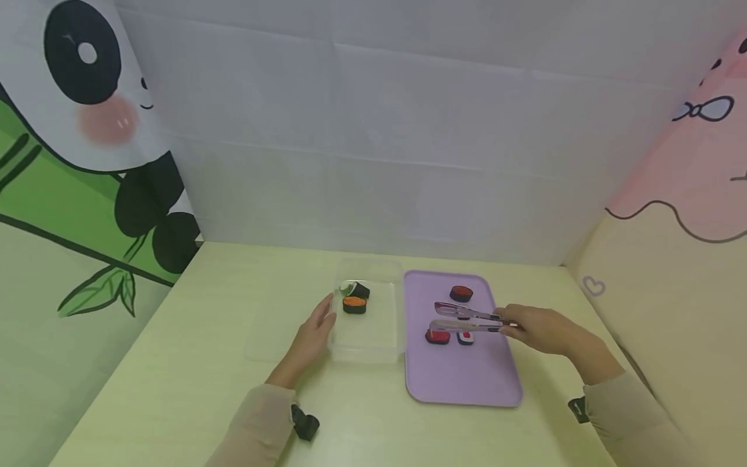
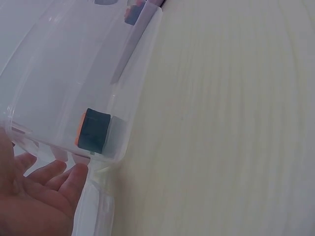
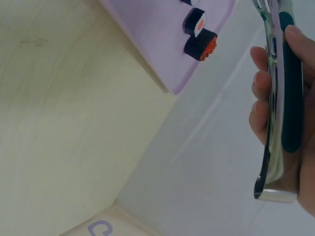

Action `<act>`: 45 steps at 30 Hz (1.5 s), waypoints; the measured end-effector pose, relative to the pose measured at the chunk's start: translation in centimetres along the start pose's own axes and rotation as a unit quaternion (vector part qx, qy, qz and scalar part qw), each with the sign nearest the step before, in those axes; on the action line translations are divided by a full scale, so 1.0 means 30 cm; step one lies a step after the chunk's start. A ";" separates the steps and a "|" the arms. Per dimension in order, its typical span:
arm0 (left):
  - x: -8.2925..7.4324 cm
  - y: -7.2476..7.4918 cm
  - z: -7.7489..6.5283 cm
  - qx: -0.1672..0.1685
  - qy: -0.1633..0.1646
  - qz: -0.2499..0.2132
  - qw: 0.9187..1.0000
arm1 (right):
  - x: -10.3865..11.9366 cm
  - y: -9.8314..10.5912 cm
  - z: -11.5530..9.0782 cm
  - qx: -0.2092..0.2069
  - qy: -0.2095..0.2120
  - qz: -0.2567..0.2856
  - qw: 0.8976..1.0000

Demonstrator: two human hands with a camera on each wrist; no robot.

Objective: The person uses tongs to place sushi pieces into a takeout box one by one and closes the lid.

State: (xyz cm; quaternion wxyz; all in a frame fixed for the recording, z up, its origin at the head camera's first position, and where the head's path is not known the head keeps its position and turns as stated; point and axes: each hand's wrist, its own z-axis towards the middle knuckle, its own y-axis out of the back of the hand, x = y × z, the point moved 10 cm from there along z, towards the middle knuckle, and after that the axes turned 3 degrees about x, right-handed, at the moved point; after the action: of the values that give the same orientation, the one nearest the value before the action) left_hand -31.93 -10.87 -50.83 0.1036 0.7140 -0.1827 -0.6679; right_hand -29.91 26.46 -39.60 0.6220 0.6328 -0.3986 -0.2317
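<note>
My right hand [image 1: 539,329] grips metal tongs [image 3: 290,88] with dark green handle grips, their arms apart over the purple tray [image 1: 461,383]. Beneath and around the tongs lie toy-like sushi pieces: a red-topped piece [image 1: 438,337], a small white-and-black roll [image 1: 465,338] and a red roe piece [image 1: 461,294]. The tongs partly hide another piece between these. My left hand [image 1: 309,337] touches the left side of a clear plastic container [image 1: 367,355], fingers loosely extended. Inside sit an orange roe piece [image 1: 354,305] and a dark roll [image 1: 358,290] at the container's left.
A clear flat lid [image 1: 265,334] lies on the pale wooden table [image 1: 175,376], left of the container. The tray stands close to the container's right side. A white backdrop [image 1: 373,162] rises behind, with cartoon-printed panels at both sides.
</note>
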 end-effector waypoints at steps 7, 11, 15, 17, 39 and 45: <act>-0.007 0.001 0.000 0.000 -0.001 -0.003 1.000 | 0.011 -0.069 0.003 0.010 0.030 0.005 0.999; -0.007 -0.002 0.001 0.002 0.003 0.001 1.000 | 0.008 -0.096 0.012 -0.001 0.040 -0.012 0.999; -0.003 -0.002 0.003 0.000 0.002 0.008 1.000 | 0.003 -0.101 0.021 -0.013 0.045 -0.026 0.999; -0.002 0.001 0.003 -0.003 0.001 0.008 1.000 | 0.003 -0.100 0.026 -0.020 0.048 -0.037 0.998; 0.006 0.009 0.002 -0.010 0.003 0.002 1.000 | 0.137 0.060 0.145 -0.059 0.065 -0.003 0.996; 0.003 0.004 0.004 -0.010 -0.002 -0.001 1.000 | 0.255 0.035 0.252 -0.048 0.109 -0.011 0.993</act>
State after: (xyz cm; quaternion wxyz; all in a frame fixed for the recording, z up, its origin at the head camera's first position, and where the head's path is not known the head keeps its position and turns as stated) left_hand -32.05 -11.01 -50.88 0.1093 0.7115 -0.1758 -0.6715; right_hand -31.71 15.92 -37.92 0.6890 0.6279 -0.3097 -0.1870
